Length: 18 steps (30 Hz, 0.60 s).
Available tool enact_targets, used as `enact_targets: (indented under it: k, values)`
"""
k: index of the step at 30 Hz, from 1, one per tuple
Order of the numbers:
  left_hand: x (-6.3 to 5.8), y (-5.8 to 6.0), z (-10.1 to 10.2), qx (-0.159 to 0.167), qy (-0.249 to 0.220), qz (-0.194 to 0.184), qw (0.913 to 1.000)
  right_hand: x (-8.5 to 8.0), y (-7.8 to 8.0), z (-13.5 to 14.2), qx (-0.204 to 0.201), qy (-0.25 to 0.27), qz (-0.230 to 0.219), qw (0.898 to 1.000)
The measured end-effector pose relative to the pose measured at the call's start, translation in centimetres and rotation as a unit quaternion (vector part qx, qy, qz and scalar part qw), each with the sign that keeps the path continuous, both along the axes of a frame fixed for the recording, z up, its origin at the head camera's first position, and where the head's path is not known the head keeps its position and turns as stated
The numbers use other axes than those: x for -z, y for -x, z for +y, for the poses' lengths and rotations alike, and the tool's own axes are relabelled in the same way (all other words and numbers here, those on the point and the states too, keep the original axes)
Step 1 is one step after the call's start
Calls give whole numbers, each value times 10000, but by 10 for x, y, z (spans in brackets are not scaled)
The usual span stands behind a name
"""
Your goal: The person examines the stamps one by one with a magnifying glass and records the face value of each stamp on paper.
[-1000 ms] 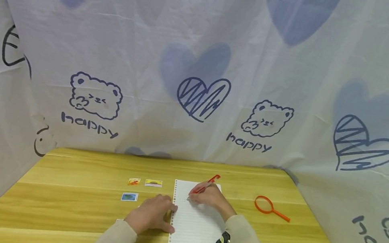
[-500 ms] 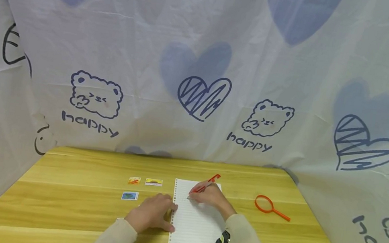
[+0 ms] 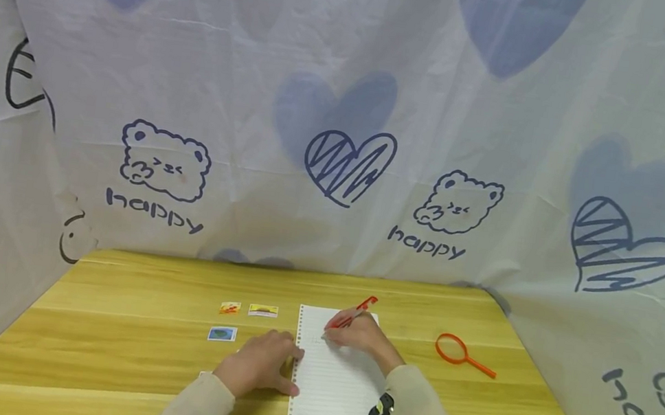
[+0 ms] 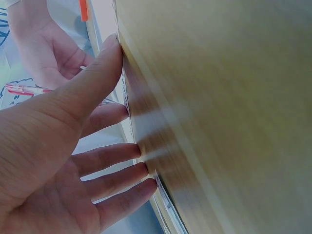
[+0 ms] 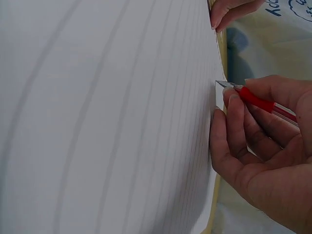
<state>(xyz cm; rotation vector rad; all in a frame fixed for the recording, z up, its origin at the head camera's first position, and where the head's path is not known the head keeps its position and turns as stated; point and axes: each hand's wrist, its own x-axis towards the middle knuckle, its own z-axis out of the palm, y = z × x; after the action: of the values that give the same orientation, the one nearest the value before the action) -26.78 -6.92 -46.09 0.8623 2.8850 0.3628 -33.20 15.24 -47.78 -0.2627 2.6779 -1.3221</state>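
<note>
A sheet of lined paper (image 3: 340, 395) with punched holes along its left edge lies on the wooden table. My right hand (image 3: 357, 333) pinches a red pen (image 3: 366, 303) between thumb and fingers, its tip at the paper's upper left. In the right wrist view the pen's metal tip (image 5: 222, 84) meets the sheet, and the curled lower fingers rest against it. Faint small marks (image 3: 316, 340) show left of the tip. My left hand (image 3: 261, 363) rests at the sheet's left edge, thumb and fingertips on the margin. In the left wrist view its fingers (image 4: 112, 158) are spread and fairly straight.
Left of the paper lie small picture stamps: a yellow-and-red one (image 3: 229, 308), a yellow one (image 3: 263, 310) and a blue one (image 3: 222, 334). Another is mostly hidden by the left wrist. An orange magnifying glass (image 3: 464, 354) lies to the right. A printed cloth (image 3: 251, 156) hangs behind the table.
My right hand and the pen have shifted very slightly right, and faint marks show left of the tip. The left hand has stayed put.
</note>
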Motion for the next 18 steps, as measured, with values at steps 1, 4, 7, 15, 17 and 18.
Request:
enact_targets:
  k: [1, 4, 7, 15, 17, 18]
  values:
    - [0, 0, 0, -2, 8, -5, 10000, 0, 0, 0, 7, 18, 0, 10000]
    - [1, 1, 0, 12, 9, 3, 10000, 0, -1, 0, 16, 42, -10, 10000]
    - [1, 1, 0, 46, 15, 53, 10000, 0, -1, -1, -3, 40, -14, 10000]
    - [0, 0, 0, 27, 32, 40, 10000, 1, -1, 0, -124, -37, 39, 9999]
    - [0, 0, 0, 30, 23, 42, 10000, 1, -1, 1, -127, -31, 41, 9999]
    - [0, 0, 0, 30, 22, 40, 10000, 0, -1, 1, -137, -27, 41, 9999]
